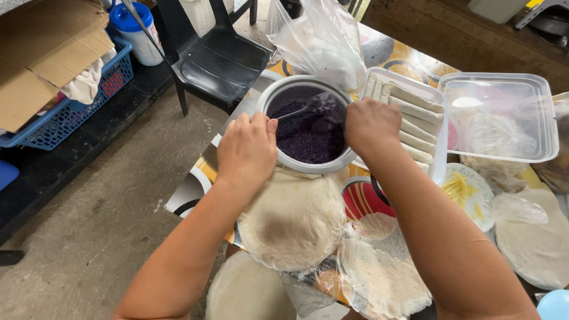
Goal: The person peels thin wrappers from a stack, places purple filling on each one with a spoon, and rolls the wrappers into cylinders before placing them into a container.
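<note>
So we had the white pot (278, 98) of dark purple sticky rice (311, 139) sitting near the far left edge of the table (192, 189), right behind the round thin wrapper (293, 219) laid flat in front of us. Our left hand (246, 151) was clamped on the near left rim of the pot, thumb hooked over the edge, steadying it. Our right hand (372, 123) was closed around the handle end of a spoon (314, 106), with the bowl of it down in the rice.

That rice looked dense and clingy to us, the kind that comes up in clumps and hangs on to the spoon, so the rim grip probably mattered since the pot could slide on that glossy table. The wrapper looked paper-thin and soft, likely to tear if pinched in the middle, so we'd guess lifting by the edge with flat fingers. A tray of finished rolls (409, 118) sat just right of the pot, more wrappers (379, 278) stacked at the near edge.
</note>
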